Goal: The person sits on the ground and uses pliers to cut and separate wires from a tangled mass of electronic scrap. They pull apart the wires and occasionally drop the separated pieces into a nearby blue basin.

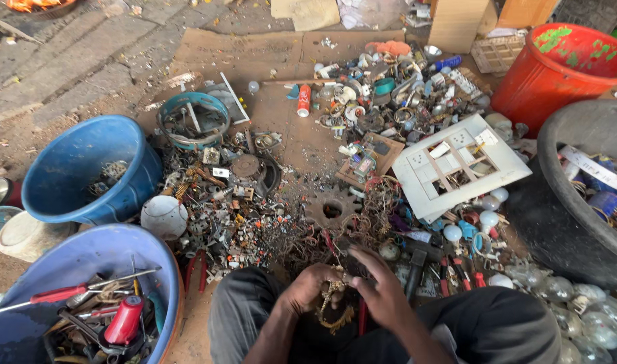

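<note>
My left hand and my right hand meet low in the middle, above my knees. Both grip a small brass-coloured metal piece with tangled wire that hangs between them. My fingers curl around it, so its exact shape is partly hidden. Just beyond my hands lies a heap of thin brown wire and small scrap parts. A black-handled hammer rests right of my right hand.
Two blue tubs stand at the left, the nearer one holding tools. A red bucket and black tub are at the right. A white switch plate, light bulbs and scattered scrap cover the ground.
</note>
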